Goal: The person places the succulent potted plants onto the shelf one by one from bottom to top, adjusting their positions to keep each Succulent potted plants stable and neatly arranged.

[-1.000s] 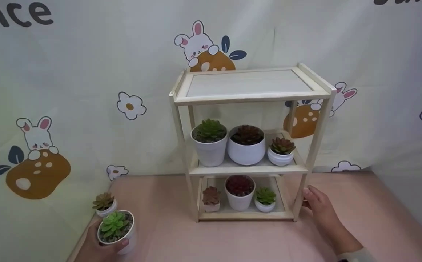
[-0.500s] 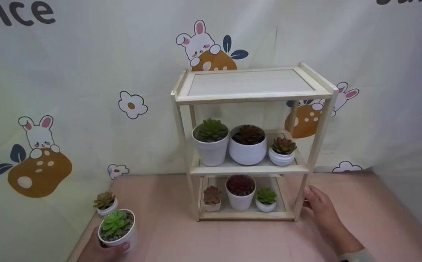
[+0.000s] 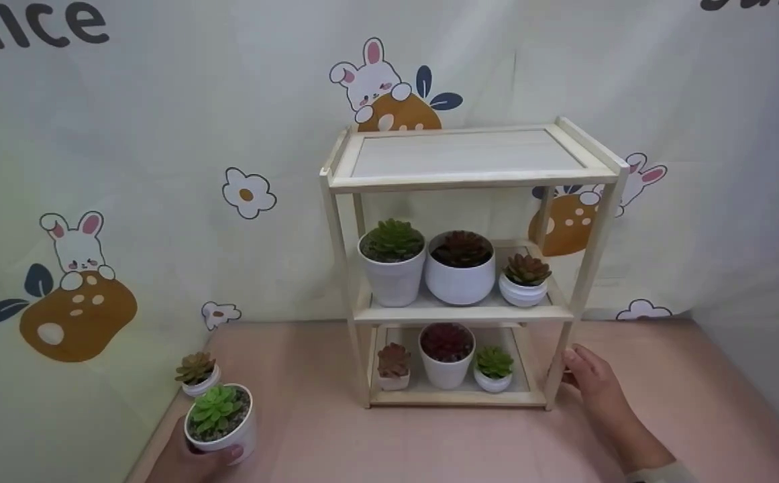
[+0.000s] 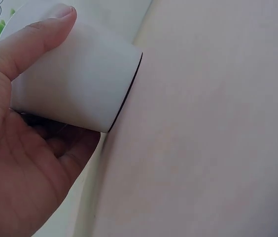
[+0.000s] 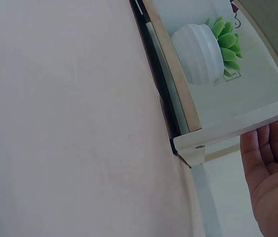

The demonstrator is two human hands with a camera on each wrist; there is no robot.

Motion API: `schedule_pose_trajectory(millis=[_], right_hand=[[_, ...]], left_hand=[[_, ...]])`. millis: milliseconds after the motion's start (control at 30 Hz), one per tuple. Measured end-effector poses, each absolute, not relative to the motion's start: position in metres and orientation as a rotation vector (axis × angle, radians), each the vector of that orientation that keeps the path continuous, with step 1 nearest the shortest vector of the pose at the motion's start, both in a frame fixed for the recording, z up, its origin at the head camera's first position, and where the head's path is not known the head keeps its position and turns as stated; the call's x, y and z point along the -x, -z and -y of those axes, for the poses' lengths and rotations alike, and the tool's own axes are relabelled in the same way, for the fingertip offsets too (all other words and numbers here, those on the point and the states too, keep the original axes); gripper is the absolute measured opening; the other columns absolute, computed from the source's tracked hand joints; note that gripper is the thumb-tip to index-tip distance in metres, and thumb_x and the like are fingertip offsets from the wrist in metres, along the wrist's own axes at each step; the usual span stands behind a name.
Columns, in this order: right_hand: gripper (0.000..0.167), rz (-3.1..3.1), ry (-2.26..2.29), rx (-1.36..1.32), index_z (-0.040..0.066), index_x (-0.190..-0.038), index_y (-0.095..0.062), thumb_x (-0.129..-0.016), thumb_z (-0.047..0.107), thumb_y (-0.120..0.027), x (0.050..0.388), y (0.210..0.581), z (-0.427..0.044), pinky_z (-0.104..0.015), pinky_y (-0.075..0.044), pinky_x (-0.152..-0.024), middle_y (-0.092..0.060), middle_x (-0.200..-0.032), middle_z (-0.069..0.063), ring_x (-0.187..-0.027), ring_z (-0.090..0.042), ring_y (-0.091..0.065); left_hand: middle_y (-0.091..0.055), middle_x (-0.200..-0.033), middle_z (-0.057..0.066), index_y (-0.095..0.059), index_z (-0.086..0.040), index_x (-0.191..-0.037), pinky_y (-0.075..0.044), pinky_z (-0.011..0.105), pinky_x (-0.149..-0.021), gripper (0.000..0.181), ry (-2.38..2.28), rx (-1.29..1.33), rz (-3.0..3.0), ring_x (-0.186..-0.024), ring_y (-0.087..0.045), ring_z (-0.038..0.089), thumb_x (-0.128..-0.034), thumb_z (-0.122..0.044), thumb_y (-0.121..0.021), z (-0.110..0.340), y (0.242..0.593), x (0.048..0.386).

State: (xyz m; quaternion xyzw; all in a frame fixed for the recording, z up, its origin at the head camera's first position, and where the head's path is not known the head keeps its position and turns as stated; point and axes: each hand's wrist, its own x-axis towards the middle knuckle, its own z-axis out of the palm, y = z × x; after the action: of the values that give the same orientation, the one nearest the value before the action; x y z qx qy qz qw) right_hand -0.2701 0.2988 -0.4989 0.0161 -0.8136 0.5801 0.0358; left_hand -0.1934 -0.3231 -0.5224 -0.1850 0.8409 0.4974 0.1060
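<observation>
My left hand [image 3: 184, 453] grips a white pot [image 4: 80, 74] with a bright green succulent [image 3: 215, 408], the thumb across its side. In the left wrist view the pot is by the table edge; whether its base touches the table I cannot tell. Just behind it stands a small white pot with a brownish succulent [image 3: 196, 369]. My right hand [image 3: 597, 382] touches the lower right post of a pale wooden shelf rack [image 3: 473, 181]. In the right wrist view its fingers [image 5: 272, 143] lie against the post, not wrapped over its front; the thumb is out of sight there.
The middle tier bears a green succulent [image 3: 392, 268], a dark red-brown one [image 3: 461, 275] and a small reddish one [image 3: 525, 278]. Below stand a small pinkish one [image 3: 394, 365], a dark red one [image 3: 447, 355] and a small green one [image 3: 494, 369]. A printed curtain [image 3: 282, 100] hangs behind the pink table [image 3: 308, 436].
The head view has shifted slightly, so everything sits a little further right. Both hands keep the same places relative to the pot and the rack.
</observation>
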Motion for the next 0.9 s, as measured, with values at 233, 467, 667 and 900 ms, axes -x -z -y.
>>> schedule_pose_trajectory(millis=[233, 467, 667, 900], right_hand=[[0.057, 2.503, -1.789, -0.039, -0.002, -0.142, -0.053, -0.114, 0.044, -0.033, 0.27, 0.498, -0.298, -0.016, -0.054, -0.096, -0.062, -0.126, -0.018, -0.107, -0.006, -0.063], [0.061, 2.532, -1.781, -0.028, 0.0, -0.147, -0.05, -0.113, 0.047, -0.032, 0.271, 0.498, -0.299, -0.013, -0.052, -0.096, -0.06, -0.133, -0.019, -0.108, -0.005, -0.062], [0.061, 2.534, -1.768, -0.029, 0.0, -0.147, -0.05, -0.113, 0.047, -0.032, 0.27, 0.498, -0.299, -0.013, -0.051, -0.095, -0.06, -0.134, -0.018, -0.109, -0.005, -0.062], [0.058, 2.534, -1.751, -0.037, 0.0, -0.148, -0.05, -0.114, 0.044, -0.032, 0.27, 0.498, -0.299, -0.018, -0.053, -0.1, -0.059, -0.139, -0.019, -0.11, -0.003, -0.061]], left_hand=[[-0.023, -0.156, 0.033, 0.0, 0.005, -0.156, -0.027, 0.07, -0.122, 0.137, -1.441, 0.57, -2.465, -0.141, -0.034, 0.052, -0.0735, -0.055, -0.091, 0.321, 0.52, 0.193], [-0.023, -0.156, 0.035, -0.001, 0.007, -0.156, -0.025, 0.071, -0.121, 0.143, -1.403, 0.602, -2.476, -0.141, -0.033, 0.054, -0.0679, -0.059, -0.092, 0.316, 0.517, 0.19], [-0.024, -0.157, 0.033, -0.003, 0.004, -0.157, -0.028, 0.069, -0.122, 0.137, -1.461, 0.584, -2.441, -0.141, -0.036, 0.051, -0.0722, -0.056, -0.092, 0.315, 0.514, 0.191], [-0.025, -0.157, 0.035, -0.004, 0.006, -0.157, -0.028, 0.068, -0.122, 0.14, -1.439, 0.599, -2.475, -0.141, -0.035, 0.053, -0.0691, -0.058, -0.092, 0.312, 0.509, 0.191]])
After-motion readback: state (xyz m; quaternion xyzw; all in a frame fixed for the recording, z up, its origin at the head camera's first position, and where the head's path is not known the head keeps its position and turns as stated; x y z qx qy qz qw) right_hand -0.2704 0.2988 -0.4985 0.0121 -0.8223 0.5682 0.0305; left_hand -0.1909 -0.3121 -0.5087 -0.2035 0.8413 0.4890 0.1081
